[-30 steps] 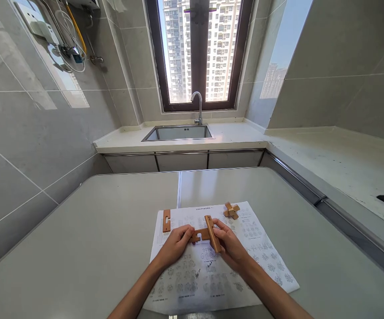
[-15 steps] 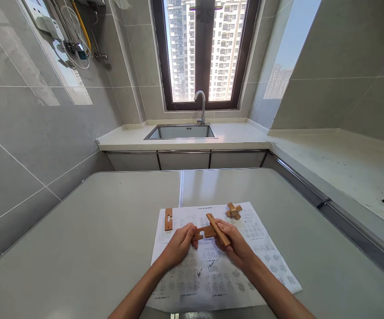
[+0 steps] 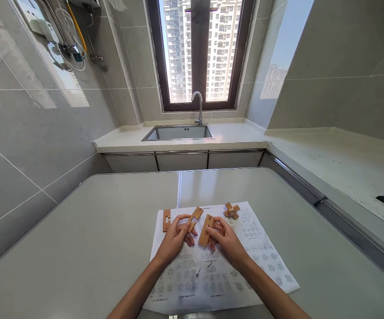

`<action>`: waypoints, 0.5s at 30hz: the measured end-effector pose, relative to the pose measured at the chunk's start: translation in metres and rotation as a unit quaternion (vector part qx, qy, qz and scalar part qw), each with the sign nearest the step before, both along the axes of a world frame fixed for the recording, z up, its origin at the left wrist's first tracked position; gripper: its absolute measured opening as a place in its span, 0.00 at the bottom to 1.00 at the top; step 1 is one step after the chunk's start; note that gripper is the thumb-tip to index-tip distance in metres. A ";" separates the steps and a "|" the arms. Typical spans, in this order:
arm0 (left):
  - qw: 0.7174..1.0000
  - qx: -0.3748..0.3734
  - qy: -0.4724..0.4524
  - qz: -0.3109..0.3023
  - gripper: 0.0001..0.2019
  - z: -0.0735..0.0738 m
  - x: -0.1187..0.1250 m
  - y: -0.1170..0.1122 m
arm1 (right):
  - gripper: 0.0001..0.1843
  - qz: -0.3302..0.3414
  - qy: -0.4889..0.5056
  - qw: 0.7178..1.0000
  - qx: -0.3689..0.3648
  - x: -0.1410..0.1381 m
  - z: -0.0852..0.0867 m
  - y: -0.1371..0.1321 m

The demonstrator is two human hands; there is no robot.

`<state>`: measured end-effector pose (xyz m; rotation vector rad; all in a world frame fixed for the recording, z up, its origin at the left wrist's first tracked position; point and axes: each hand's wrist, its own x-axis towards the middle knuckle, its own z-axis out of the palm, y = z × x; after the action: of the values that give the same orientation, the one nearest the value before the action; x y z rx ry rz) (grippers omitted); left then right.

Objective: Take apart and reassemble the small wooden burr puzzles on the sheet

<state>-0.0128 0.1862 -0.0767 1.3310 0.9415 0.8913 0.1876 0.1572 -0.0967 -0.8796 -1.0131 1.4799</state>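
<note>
Over a printed diagram sheet (image 3: pixel 192 283), my left hand (image 3: pixel 176 235) grips a notched wooden puzzle piece (image 3: pixel 197 213), tilted with its far end up to the right. My right hand (image 3: pixel 223 237) pinches a flat wooden puzzle piece marked 2 (image 3: pixel 206 231), its face toward me. The two pieces are apart, with a small gap between them. Just beyond my left hand lies another notched wooden piece (image 3: pixel 166 223) on the sheet's upper left. An assembled wooden cross puzzle (image 3: pixel 232 210) rests at the upper right of the sheet.
The sheet lies on a pale table (image 3: pixel 79 248) with a seam down its middle. Beyond are a white counter (image 3: pixel 235 133), a steel sink (image 3: pixel 178 133) and a tap (image 3: pixel 199 108) under a window. A side counter (image 3: pixel 354 155) runs along the right.
The pieces that were together between my hands are now apart. The right-hand piece has turned to show its numbered face; the left-hand piece has swung upright.
</note>
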 end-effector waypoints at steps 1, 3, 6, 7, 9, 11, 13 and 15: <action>1.000 0.011 0.006 -0.005 0.28 0.001 0.000 -0.001 | 0.23 0.013 -0.012 1.000 0.006 -0.002 -0.002 -0.001; 0.999 0.031 0.023 -0.021 0.27 0.002 -0.001 -0.003 | 0.25 0.033 -0.026 0.999 0.017 -0.005 -0.004 -0.002; 0.998 0.030 0.038 -0.032 0.26 0.002 -0.002 -0.005 | 0.24 0.036 -0.030 0.998 0.031 -0.006 -0.006 -0.002; 0.998 0.027 0.039 -0.032 0.26 0.002 -0.002 -0.006 | 0.24 0.030 -0.032 0.998 0.033 -0.006 -0.006 -0.002; 0.998 0.021 0.043 -0.031 0.25 0.002 -0.002 -0.006 | 0.22 0.021 -0.036 0.999 0.034 -0.004 -0.005 -0.001; 0.998 0.012 0.048 -0.027 0.24 0.002 -0.002 -0.005 | 0.22 0.019 -0.037 0.999 0.030 -0.002 -0.005 0.000; 0.999 0.004 0.050 -0.005 0.23 0.004 -0.002 -0.004 | 0.24 0.020 -0.029 0.999 0.021 -0.002 -0.005 0.000; 0.998 -0.005 0.052 0.034 0.23 0.007 -0.004 -0.002 | 0.29 0.010 -0.020 1.000 0.011 -0.001 -0.005 0.000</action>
<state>-0.0168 0.1846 -0.0700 1.3528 1.0759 0.8745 0.1862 0.1568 -0.1020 -0.8883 -1.0692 1.4695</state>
